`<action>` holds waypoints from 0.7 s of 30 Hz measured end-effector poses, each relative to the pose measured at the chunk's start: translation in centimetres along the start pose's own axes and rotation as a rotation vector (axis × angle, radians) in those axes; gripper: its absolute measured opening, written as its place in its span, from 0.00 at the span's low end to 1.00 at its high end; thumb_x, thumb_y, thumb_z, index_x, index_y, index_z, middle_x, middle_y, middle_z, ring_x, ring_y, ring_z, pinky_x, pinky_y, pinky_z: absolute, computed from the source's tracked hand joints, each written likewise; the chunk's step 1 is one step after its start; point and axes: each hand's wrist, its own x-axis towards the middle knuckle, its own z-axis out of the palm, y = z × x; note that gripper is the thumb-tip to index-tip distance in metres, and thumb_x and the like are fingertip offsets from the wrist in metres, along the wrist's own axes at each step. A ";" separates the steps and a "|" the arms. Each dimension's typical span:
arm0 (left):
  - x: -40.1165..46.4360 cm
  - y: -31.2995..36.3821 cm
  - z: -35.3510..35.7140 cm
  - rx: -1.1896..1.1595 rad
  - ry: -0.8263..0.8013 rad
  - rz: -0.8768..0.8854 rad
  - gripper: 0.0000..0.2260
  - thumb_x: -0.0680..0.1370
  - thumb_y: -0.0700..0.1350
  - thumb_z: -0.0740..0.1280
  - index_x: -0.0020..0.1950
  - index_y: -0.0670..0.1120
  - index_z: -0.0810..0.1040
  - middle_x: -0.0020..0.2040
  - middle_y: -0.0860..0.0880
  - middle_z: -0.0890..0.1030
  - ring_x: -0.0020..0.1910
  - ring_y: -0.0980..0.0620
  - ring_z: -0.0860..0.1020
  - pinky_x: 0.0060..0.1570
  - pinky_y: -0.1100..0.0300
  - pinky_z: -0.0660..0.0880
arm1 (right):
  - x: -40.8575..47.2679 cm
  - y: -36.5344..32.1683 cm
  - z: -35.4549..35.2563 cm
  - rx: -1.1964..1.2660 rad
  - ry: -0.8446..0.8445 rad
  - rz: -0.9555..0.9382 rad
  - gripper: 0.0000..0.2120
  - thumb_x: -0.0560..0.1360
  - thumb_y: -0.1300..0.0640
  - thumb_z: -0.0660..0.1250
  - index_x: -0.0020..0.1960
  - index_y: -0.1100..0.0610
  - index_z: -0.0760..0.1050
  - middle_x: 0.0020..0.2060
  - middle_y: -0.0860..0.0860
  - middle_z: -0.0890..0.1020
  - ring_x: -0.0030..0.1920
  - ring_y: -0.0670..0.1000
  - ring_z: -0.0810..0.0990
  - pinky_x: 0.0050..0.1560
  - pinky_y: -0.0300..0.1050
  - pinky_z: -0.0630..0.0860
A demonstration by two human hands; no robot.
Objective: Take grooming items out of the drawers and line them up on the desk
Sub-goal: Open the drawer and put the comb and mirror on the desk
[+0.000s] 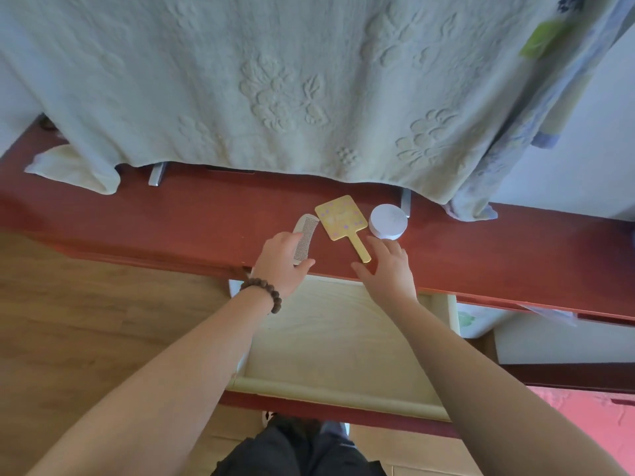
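We are pinching the comb [304, 239] with our left hand [281, 261]; our right hand [388, 266], fingers relaxed, is touching the mirror [340, 218] handle.

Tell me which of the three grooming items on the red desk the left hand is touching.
The white plastic comb, leftmost in the row: the left hand holds it. The yellow square hand mirror and round white jar lie untouched.

The desk [481, 249] is reddish-brown wood with a smooth, faintly glossy finish. The open drawer [343, 338] is pale bare wood, matt. The comb [305, 240] looks like white plastic. The blanket [275, 80] is soft cloth with raised embossed flowers. The bracelet [266, 294] has dark matt beads.
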 end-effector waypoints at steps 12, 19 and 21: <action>-17.7 -2.3 4.9 0.423 -0.115 0.099 0.32 0.77 0.64 0.54 0.77 0.50 0.54 0.77 0.46 0.57 0.77 0.44 0.52 0.75 0.45 0.51 | -18.4 5.6 3.7 -0.290 -0.030 -0.087 0.33 0.76 0.34 0.47 0.77 0.47 0.52 0.78 0.51 0.46 0.77 0.51 0.37 0.76 0.57 0.40; -25.5 -6.4 7.5 0.552 -0.119 0.098 0.37 0.73 0.65 0.55 0.78 0.50 0.52 0.78 0.39 0.51 0.76 0.36 0.50 0.70 0.33 0.53 | -27.1 7.1 7.7 -0.385 -0.042 0.144 0.35 0.73 0.31 0.42 0.75 0.39 0.34 0.74 0.53 0.30 0.74 0.56 0.29 0.74 0.60 0.37; -26.9 -7.3 8.3 0.549 -0.149 0.096 0.39 0.73 0.64 0.59 0.78 0.50 0.49 0.78 0.39 0.47 0.76 0.34 0.49 0.70 0.33 0.52 | -28.4 7.2 8.6 -0.398 -0.071 0.183 0.35 0.73 0.31 0.42 0.74 0.39 0.31 0.74 0.55 0.29 0.74 0.58 0.29 0.73 0.60 0.36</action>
